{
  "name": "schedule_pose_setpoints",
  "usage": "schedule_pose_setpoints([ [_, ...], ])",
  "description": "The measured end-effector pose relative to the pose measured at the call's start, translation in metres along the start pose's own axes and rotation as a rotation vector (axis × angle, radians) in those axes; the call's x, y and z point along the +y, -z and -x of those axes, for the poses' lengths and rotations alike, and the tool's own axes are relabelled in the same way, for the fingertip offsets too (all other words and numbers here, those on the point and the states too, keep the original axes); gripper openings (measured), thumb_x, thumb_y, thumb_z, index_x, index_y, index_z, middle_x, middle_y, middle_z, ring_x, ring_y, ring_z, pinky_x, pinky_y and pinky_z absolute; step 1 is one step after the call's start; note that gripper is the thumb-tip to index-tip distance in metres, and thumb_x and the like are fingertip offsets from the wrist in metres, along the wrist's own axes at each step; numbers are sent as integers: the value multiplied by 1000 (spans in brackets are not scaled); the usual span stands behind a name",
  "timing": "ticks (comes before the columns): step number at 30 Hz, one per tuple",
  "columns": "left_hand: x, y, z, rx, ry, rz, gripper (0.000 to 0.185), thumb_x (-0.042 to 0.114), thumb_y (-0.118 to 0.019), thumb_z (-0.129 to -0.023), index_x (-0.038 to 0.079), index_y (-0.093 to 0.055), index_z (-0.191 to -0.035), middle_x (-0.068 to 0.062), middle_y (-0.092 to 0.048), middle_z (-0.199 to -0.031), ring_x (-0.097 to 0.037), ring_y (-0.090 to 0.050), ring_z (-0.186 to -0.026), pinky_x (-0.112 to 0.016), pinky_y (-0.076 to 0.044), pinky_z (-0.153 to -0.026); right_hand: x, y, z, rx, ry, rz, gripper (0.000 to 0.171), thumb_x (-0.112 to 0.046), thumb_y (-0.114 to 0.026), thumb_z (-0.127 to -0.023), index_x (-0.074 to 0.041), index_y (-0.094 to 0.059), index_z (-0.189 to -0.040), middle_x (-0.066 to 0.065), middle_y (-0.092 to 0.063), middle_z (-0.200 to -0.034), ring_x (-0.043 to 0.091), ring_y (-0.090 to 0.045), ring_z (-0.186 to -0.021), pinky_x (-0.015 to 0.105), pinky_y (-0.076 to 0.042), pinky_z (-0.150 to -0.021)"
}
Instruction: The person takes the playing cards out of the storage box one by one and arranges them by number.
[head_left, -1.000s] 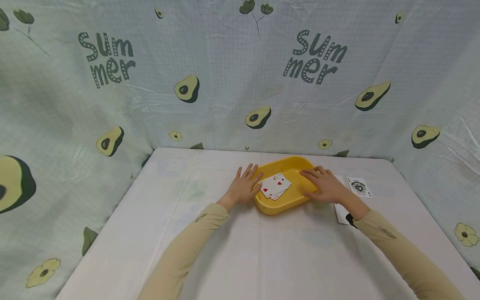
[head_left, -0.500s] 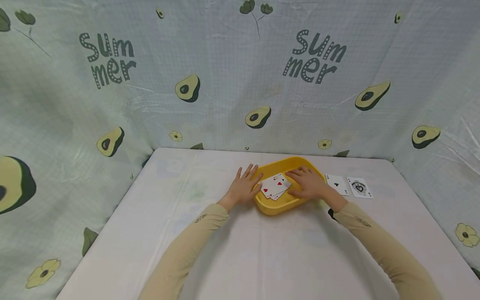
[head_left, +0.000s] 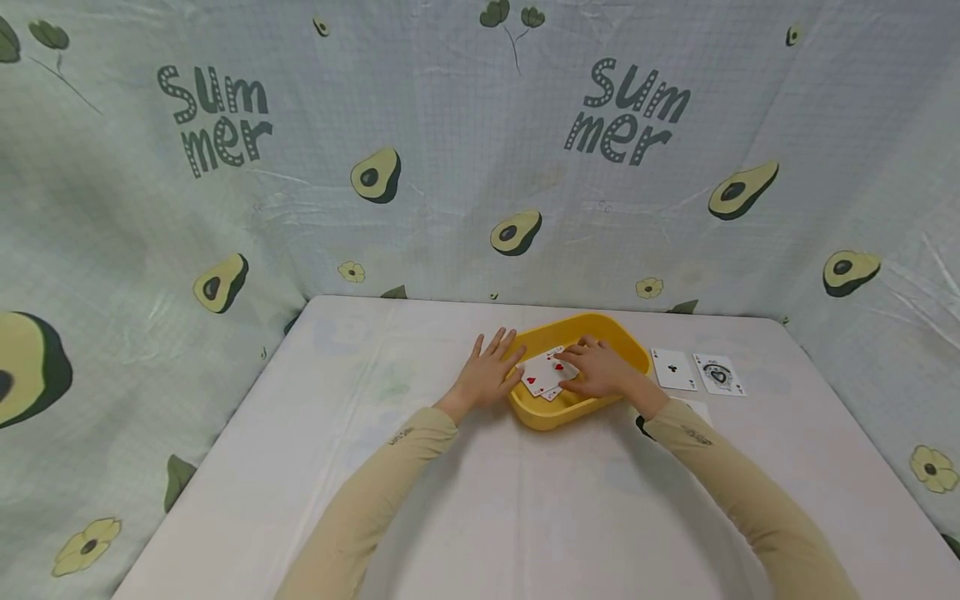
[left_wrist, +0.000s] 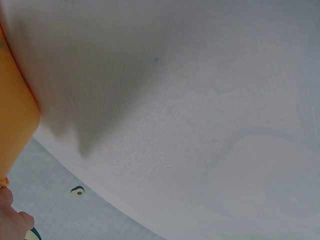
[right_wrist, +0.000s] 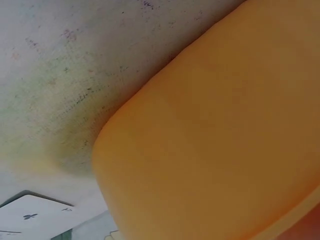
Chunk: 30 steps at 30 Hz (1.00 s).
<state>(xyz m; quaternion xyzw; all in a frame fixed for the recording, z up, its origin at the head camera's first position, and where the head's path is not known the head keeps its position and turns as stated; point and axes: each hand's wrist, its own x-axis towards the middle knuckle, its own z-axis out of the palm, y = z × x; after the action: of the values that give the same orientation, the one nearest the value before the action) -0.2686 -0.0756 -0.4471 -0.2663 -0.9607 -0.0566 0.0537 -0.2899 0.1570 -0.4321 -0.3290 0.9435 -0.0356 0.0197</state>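
A yellow plastic tray (head_left: 617,333) stands toward the back of the table, with overlapping playing cards (head_left: 542,374) face up inside it; red hearts show on them. My left hand (head_left: 483,375) rests at the tray's left rim, fingers spread and straight. Over the inside of the tray is my right hand (head_left: 602,368), its slightly bent fingers and thumb at the right edge of the cards. Its palm side is hidden. The left wrist view catches part of the left hand (left_wrist: 12,220) beside the tray's wall (left_wrist: 17,110). In the right wrist view the tray's outer wall (right_wrist: 200,135) covers the right hand's work.
To the right of the tray lie a club card (head_left: 673,369) and an ornate card (head_left: 718,375), face up. Another card (head_left: 697,410) is partly hidden by the right forearm. A printed avocado cloth (head_left: 442,125) hangs behind the table (head_left: 480,517).
My right hand has moved left, from the tray's right side to the cards inside. The cards on the table's right are more exposed. The left hand and tray have stayed put.
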Motion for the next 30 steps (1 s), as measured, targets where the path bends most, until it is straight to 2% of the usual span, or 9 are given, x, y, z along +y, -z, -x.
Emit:
schedule_pose_setpoints([
  [10, -1, -1, 0, 5, -4, -8, 48, 36, -31, -95, 18, -31, -140, -8, -18, -150, -26, -11, -139, -51, -10, -111, -3, -4, -7, -54, 19, 43, 43, -45, -52, -84, -17, -59, -117, 7, -59, -117, 25, -43, -98, 51, -35, -89],
  [16, -1, -1, 0, 8, -2, -7, 48, 35, -32, -95, 18, -31, -140, -8, -18, -150, -25, -10, -139, -51, -10, -111, -4, -5, -10, -70, -8, 78, 42, -49, -50, -84, -18, -62, -110, 3, -61, -115, 21, -43, -94, 47, -36, -86],
  [22, -1, 0, 0, 12, -2, -3, 47, 35, -32, -95, 18, -32, -139, -9, -19, -150, -26, -11, -139, -50, -10, -111, -5, -8, -14, -83, -54, 88, 50, -60, -52, -78, -16, -59, -99, 4, -63, -109, 20, -42, -89, 42, -35, -78],
  [30, -2, -1, 0, 6, 0, -7, 48, 35, -31, -95, 18, -31, -140, -8, -17, -150, -25, -10, -140, -50, -9, -111, -9, -8, -14, -63, -81, 55, 56, -61, -61, -69, -14, -57, -99, 7, -59, -113, 22, -41, -94, 40, -33, -77],
])
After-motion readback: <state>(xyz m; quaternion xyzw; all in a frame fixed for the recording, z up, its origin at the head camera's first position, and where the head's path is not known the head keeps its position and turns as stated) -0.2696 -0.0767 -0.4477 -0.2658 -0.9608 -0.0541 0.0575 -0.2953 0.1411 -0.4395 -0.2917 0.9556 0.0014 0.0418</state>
